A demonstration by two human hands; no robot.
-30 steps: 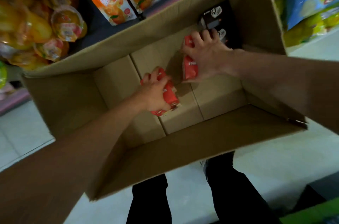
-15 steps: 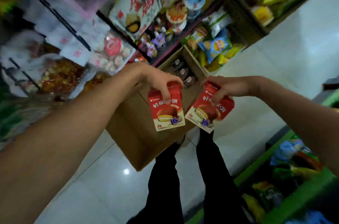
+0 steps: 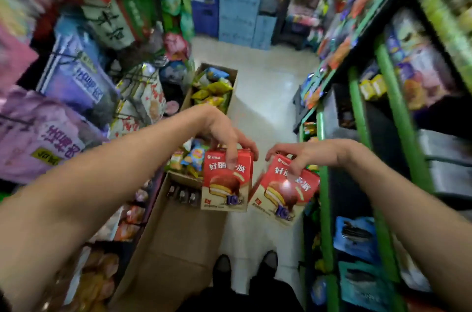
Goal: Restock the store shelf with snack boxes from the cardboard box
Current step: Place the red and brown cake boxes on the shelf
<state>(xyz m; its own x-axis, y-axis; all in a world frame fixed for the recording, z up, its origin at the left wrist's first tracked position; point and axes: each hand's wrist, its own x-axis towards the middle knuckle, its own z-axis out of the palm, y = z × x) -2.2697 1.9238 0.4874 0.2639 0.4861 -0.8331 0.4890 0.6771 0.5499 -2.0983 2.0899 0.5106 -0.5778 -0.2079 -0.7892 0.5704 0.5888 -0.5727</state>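
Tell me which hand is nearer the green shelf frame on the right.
Right. The right hand, gripping a red snack box, is just beside the green shelf frame; the left hand holds another box farther left.

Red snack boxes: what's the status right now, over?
Left hand grips one red snack box from above; right hand grips another. Both held above the cardboard box, none shelved yet. Nothing in the way.
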